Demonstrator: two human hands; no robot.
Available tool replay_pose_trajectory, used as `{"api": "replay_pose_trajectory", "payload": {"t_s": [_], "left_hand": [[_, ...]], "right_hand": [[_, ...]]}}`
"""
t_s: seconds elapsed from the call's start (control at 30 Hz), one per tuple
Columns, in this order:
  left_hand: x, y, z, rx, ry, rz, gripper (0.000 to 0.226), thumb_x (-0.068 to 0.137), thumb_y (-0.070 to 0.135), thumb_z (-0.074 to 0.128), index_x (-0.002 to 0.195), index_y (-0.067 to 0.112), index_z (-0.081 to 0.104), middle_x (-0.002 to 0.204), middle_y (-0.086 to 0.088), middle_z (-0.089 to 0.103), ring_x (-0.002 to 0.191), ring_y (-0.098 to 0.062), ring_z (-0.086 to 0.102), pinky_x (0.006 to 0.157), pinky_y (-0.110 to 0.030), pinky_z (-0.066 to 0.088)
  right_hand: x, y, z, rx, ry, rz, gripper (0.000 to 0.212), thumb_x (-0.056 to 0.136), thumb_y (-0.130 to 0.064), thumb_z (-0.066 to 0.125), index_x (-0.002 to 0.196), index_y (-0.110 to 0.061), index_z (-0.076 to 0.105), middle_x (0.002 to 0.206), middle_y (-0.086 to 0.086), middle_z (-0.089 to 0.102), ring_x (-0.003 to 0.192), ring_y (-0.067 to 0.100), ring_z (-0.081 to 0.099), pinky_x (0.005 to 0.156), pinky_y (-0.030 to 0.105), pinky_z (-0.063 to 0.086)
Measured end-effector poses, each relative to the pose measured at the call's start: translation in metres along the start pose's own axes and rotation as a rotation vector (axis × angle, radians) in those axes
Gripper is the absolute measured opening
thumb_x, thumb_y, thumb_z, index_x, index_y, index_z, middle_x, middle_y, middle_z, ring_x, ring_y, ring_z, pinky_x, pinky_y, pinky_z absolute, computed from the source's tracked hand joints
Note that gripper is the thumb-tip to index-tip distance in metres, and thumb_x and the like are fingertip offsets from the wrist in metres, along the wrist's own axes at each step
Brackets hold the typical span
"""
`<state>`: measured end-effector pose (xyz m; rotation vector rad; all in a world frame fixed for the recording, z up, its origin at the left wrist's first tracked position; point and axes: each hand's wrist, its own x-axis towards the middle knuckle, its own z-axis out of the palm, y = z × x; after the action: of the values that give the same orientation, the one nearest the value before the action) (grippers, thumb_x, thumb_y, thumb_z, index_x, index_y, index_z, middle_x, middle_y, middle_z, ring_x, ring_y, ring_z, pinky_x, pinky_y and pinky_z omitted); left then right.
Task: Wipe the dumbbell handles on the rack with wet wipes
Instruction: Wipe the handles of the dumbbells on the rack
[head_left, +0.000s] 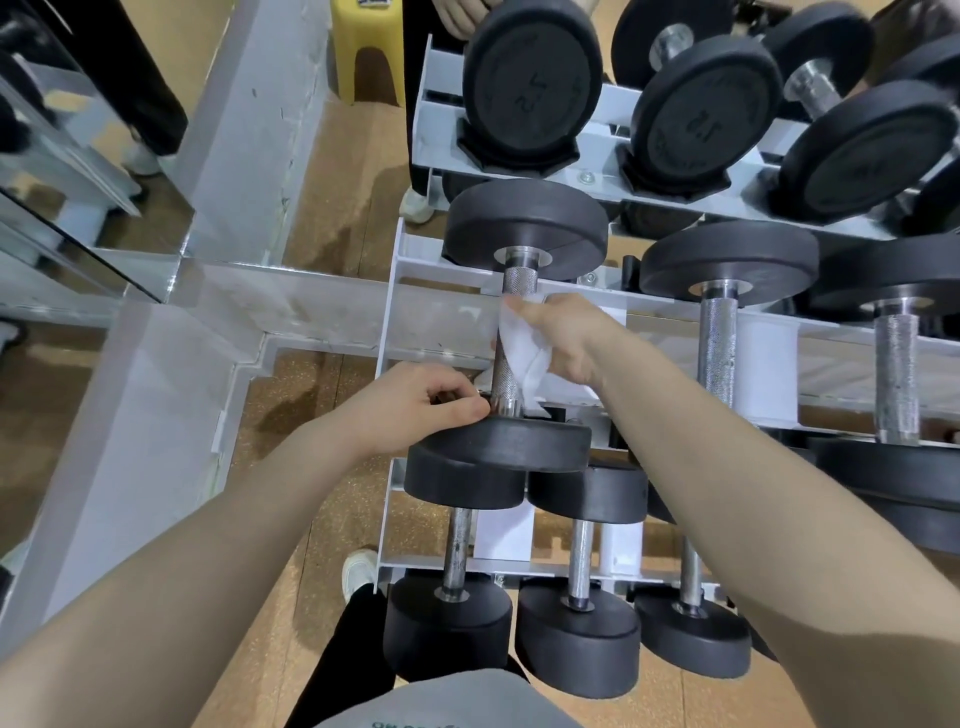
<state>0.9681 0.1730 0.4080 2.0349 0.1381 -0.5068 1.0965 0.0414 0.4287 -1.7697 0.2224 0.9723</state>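
Item one: the dumbbell (519, 338) I was working on lay on the middle tier of the white rack (410, 270), leftmost in its row, its knurled steel handle (511, 332) running away from me between two black heads.

Item two: my right hand (563, 340) held a white wet wipe (522, 348) against the right side of that handle, fingers curled around the cloth so that it wrapped part of the bar at mid-length. A loose corner of the wipe hung down toward the near head.

Item three: my left hand (415, 405) sat at the near end of the same dumbbell, fingers bent together with the tips and thumb against the inner face of the near head, beside the base of the handle. I could not tell whether they truly pinched anything there.

Item four: the next dumbbell (719, 332) on the same tier lay just to the right, handle bare.

Item five: the top tier carried larger dumbbells, the nearest (532, 85) showing its round end face. The bottom tier held three small dumbbells, the leftmost (457, 566) directly under my left wrist.

Item six: a yellow stool (369, 49) stood on the cork-coloured floor (332, 223) beyond the rack. A mirror panel (78, 171) stood at the far left.
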Motion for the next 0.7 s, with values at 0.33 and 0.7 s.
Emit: {"api": "replay_pose_trajectory", "payload": {"t_s": [0.33, 0.7], "left_hand": [[0.0, -0.003, 0.004, -0.052, 0.025, 0.015, 0.009, 0.085, 0.039, 0.055, 0.084, 0.037, 0.064, 0.095, 0.011, 0.064, 0.09, -0.006, 0.058, 0.082, -0.032, 0.047], [-0.003, -0.001, 0.003, -0.042, 0.018, 0.001, 0.014, 0.089, 0.04, 0.054, 0.088, 0.031, 0.065, 0.094, 0.01, 0.064, 0.087, -0.006, 0.058, 0.078, -0.03, 0.046]], "right_hand": [[-0.008, 0.027, -0.012, -0.201, -0.277, 0.126, 0.035, 0.082, -0.024, 0.07, 0.107, 0.0, 0.063, 0.103, 0.018, 0.068, 0.097, 0.03, 0.063, 0.091, 0.042, 0.05], [-0.029, -0.001, -0.014, -1.008, 0.231, -0.806, 0.011, 0.084, 0.003, 0.051, 0.088, 0.002, 0.061, 0.087, 0.017, 0.062, 0.086, 0.035, 0.057, 0.071, 0.037, 0.042]]}}
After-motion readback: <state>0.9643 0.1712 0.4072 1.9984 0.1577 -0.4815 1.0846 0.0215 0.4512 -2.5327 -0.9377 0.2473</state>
